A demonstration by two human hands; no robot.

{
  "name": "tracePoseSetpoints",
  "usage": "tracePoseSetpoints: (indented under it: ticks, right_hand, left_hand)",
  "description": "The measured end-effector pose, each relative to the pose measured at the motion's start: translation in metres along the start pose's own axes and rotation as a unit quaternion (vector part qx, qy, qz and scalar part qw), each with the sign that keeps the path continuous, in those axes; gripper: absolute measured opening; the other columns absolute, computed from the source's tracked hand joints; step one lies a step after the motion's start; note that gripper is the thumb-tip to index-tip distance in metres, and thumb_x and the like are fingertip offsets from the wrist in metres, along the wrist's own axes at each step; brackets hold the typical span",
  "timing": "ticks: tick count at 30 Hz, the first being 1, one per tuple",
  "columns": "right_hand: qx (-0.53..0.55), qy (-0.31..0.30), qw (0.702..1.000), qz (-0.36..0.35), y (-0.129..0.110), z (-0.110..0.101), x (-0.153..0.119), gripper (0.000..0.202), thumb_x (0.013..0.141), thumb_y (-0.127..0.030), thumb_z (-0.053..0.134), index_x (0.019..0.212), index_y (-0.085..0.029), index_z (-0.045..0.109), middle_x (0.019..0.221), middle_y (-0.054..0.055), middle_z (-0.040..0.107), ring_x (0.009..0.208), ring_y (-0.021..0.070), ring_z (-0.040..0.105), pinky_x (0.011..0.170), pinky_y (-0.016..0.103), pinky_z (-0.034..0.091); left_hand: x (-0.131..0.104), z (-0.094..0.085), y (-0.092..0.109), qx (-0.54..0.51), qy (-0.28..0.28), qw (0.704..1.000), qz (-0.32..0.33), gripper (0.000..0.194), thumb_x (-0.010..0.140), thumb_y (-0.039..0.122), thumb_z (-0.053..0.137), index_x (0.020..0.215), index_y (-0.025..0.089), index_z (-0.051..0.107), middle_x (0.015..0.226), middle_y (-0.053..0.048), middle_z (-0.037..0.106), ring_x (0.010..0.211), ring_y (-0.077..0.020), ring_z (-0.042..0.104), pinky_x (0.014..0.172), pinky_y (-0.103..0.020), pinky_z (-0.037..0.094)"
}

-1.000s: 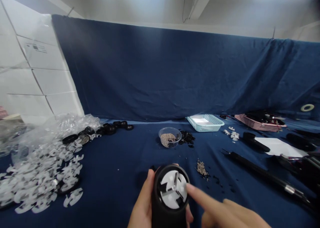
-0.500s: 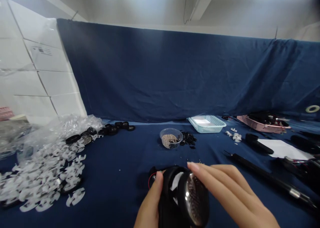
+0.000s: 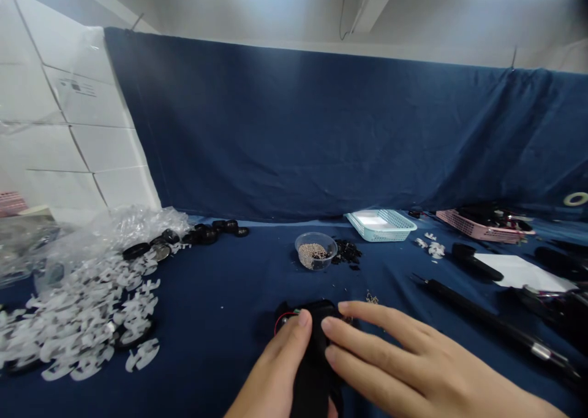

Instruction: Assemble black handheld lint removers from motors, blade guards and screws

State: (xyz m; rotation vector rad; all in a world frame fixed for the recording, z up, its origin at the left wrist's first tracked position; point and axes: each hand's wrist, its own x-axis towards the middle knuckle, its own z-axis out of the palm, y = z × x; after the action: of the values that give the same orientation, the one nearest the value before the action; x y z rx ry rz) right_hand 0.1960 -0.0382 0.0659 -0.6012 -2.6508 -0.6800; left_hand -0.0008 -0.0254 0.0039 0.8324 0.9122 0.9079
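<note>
Low in the middle of the view, my left hand (image 3: pixel 274 369) is closed around a black handheld device (image 3: pixel 309 381), its thumb lying along the near top of it. A thin red wire (image 3: pixel 281 321) loops out at the device's left side. My right hand (image 3: pixel 413 363) presses against the device from the right, fingertips together on its rounded head; the thumb is hidden. The head's metal-faced part is mostly covered by my fingers. Just beyond the hands, a few tiny screws (image 3: pixel 371 298) lie on the blue cloth.
A clear tub (image 3: pixel 301 240) of small screws stands beside black bits (image 3: pixel 349 253). White plastic parts (image 3: pixel 87 320) heap at left, near black rings (image 3: pixel 136 251). A black screwdriver (image 3: pixel 487 317) lies right. Behind are a light-blue basket (image 3: pixel 390 232) and a pink basket (image 3: pixel 478 229).
The head's metal face, turned toward me and tilted earlier, has swung out of sight against the device. My right fingers have moved left onto it.
</note>
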Motion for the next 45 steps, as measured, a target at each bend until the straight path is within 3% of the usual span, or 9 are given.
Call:
tracePoseSetpoints:
  ticks: [6,10,15,20,25,31,37,42,45]
  right_hand:
    - [0.119,0.088,0.976,0.159,-0.007,0.024,-0.003,0.041,0.093,-0.04,0.053,0.117,-0.007,0.061,0.109,0.015,0.069,0.097,0.0235,0.067,0.081,0.03,0.059]
    - [0.331,0.08,0.843,0.417,-0.018,0.055,0.001,0.048,0.09,-0.051,0.054,0.121,-0.016,0.058,0.108,0.012,0.068,0.093,0.0224,0.067,0.078,0.033,0.058]
    - [0.463,0.131,0.784,0.393,-0.019,0.064,0.011,0.054,0.082,-0.045,0.067,0.129,-0.024,0.05,0.135,0.01,0.05,0.121,0.0241,0.051,0.097,0.038,0.049]
    - [0.685,-0.014,0.555,0.471,-0.015,0.064,0.014,0.063,0.095,-0.062,0.028,0.114,-0.009,0.058,0.092,0.014,0.067,0.07,0.02,0.068,0.066,0.037,0.058]
    - [0.619,0.084,0.67,0.401,-0.015,0.065,0.014,0.074,0.079,-0.04,0.074,0.141,-0.027,0.036,0.142,0.008,0.044,0.124,0.0214,0.05,0.104,0.038,0.043]
    - [0.709,-0.022,0.552,0.437,-0.007,0.063,0.021,0.057,0.096,-0.057,0.035,0.126,-0.012,0.054,0.106,0.014,0.066,0.081,0.0218,0.07,0.072,0.038,0.058]
    - [0.546,0.093,0.723,0.413,-0.016,0.081,0.016,0.08,0.079,-0.047,0.071,0.145,-0.029,0.03,0.151,0.007,0.03,0.135,0.0238,0.036,0.109,0.038,0.037]
    - [0.7,0.003,0.576,0.421,-0.013,0.086,0.01,0.063,0.094,-0.061,0.033,0.131,-0.013,0.049,0.098,0.014,0.067,0.073,0.0233,0.069,0.069,0.041,0.057]
    - [0.585,0.056,0.706,0.396,-0.007,0.09,0.005,0.063,0.091,-0.061,0.042,0.138,-0.02,0.042,0.13,0.017,0.054,0.112,0.0292,0.058,0.089,0.045,0.051]
  left_hand:
    - [-0.002,0.002,0.005,0.074,0.05,0.996,-0.005,0.058,0.08,0.059,0.06,0.123,0.021,0.055,0.069,-0.002,0.069,0.058,-0.0183,0.064,0.056,-0.027,0.05]
    - [0.001,-0.001,0.002,0.134,0.107,0.98,0.098,0.053,0.083,0.061,0.053,0.124,0.028,0.053,0.104,-0.005,0.07,0.089,-0.0217,0.065,0.077,-0.031,0.051]
    - [0.007,-0.006,0.001,0.168,0.145,0.961,0.166,0.046,0.084,0.057,0.054,0.119,0.028,0.056,0.123,-0.004,0.063,0.11,-0.0246,0.058,0.091,-0.032,0.044]
    - [0.007,-0.012,0.002,0.176,0.165,0.956,0.167,0.051,0.084,0.059,0.054,0.124,0.027,0.052,0.118,-0.007,0.066,0.095,-0.0247,0.063,0.081,-0.034,0.047]
    - [0.009,-0.014,0.002,0.173,0.15,0.957,0.177,0.048,0.085,0.057,0.053,0.121,0.025,0.054,0.123,-0.009,0.063,0.109,-0.027,0.058,0.097,-0.038,0.041]
    - [0.015,-0.026,-0.012,0.219,0.131,0.955,0.149,0.051,0.085,0.058,0.051,0.125,0.027,0.048,0.13,-0.009,0.058,0.12,-0.0294,0.052,0.103,-0.043,0.037]
    - [0.018,-0.023,-0.008,0.204,0.148,0.949,0.192,0.048,0.087,0.062,0.043,0.123,0.03,0.046,0.128,-0.004,0.058,0.121,-0.0251,0.051,0.105,-0.042,0.036]
    - [0.019,-0.024,-0.003,0.215,0.156,0.938,0.222,0.046,0.089,0.06,0.044,0.123,0.029,0.046,0.124,-0.004,0.06,0.116,-0.0249,0.055,0.102,-0.042,0.039]
    - [0.018,-0.024,-0.005,0.218,0.146,0.94,0.217,0.046,0.089,0.059,0.044,0.123,0.029,0.046,0.127,-0.006,0.059,0.117,-0.0258,0.055,0.101,-0.043,0.04]
